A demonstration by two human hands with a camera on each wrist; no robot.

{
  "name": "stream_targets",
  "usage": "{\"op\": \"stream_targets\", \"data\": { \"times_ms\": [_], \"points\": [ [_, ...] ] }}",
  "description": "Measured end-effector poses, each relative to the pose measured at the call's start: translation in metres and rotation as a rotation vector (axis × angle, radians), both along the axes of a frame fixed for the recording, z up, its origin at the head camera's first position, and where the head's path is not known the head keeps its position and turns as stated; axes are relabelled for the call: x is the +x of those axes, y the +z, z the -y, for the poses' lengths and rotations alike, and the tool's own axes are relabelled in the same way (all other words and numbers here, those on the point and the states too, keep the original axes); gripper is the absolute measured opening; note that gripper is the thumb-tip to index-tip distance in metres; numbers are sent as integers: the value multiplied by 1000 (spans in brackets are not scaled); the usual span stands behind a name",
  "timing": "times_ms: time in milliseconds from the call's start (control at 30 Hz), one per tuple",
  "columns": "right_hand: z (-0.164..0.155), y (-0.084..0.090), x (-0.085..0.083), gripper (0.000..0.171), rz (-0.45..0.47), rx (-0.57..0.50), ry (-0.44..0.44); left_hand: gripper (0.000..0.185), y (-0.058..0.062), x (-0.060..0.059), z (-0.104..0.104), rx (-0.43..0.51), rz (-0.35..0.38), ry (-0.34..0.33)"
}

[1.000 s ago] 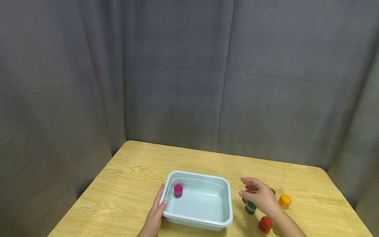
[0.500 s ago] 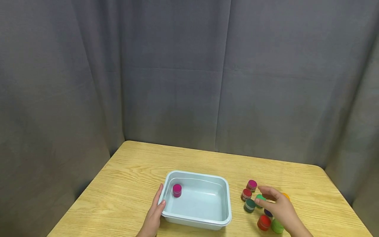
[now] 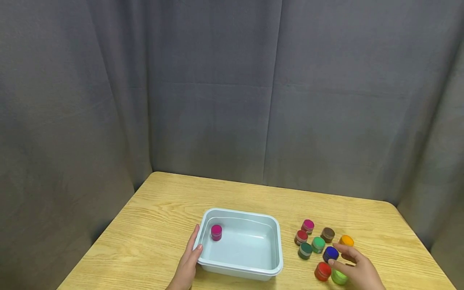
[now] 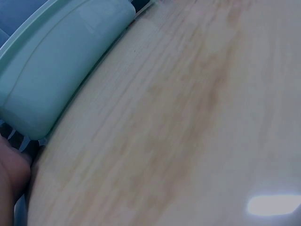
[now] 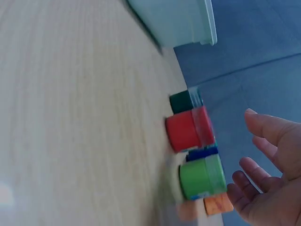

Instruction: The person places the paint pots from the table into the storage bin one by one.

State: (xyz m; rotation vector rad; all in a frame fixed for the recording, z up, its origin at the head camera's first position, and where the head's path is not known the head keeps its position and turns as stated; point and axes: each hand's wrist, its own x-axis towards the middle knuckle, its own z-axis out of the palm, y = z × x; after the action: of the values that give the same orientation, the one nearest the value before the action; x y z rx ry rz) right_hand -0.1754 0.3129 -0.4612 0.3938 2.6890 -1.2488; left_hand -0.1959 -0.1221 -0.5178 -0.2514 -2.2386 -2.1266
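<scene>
Showing nearest, at the right, the right hand [image 3: 358,269], with thumb and forefinger well parted, the other fingers loosely bent, and nothing in hold. Showing likewise, at the left, the left hand [image 3: 186,264], gripping the pale blue tub [image 3: 235,272] with thumb over the rim and fingers along the outer left wall; cannot tell how the lower fingers lie. Note next the lime-green jar [image 3: 338,277], partly covered by the right hand, and just beside it the red jar [image 3: 322,272], standing on the near side of the blue jar [image 3: 330,253] and hiding most of it from the right wrist camera. Locate the blue jar, in the head view, by the gap between thumb tip and forefinger tip; cannot tell whether touched by either. Observe to its left the dark green jar [image 3: 305,251] and, closer to it, the mid-green jar [image 3: 318,245]; beyond it, to the right, the orange jar [image 3: 346,240], partly behind the forefinger. Find farther on the dark red jar [image 3: 301,237], the brown jar [image 3: 328,235], the upright purple jar [image 3: 216,233] inside the tub near its left wall, and the magenta jar [image 3: 307,226], farthest of the loose group. Compare the bare wooden table [image 3: 159,213] surface at left and, behind everything, the grey curtain [image 3: 214,100].
</scene>
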Motion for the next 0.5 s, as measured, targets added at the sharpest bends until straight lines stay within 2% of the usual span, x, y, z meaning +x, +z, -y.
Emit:
{"op": "stream_targets", "data": {
  "times_ms": [300,500],
  "points": [
    [-15,-22,4,89,3,-51,-38,58,1,0,1,-4,-9,-6],
    [-24,-42,3,101,66,-127,-114,58,1,0,-1,-14,-4,2]
  ]
}}
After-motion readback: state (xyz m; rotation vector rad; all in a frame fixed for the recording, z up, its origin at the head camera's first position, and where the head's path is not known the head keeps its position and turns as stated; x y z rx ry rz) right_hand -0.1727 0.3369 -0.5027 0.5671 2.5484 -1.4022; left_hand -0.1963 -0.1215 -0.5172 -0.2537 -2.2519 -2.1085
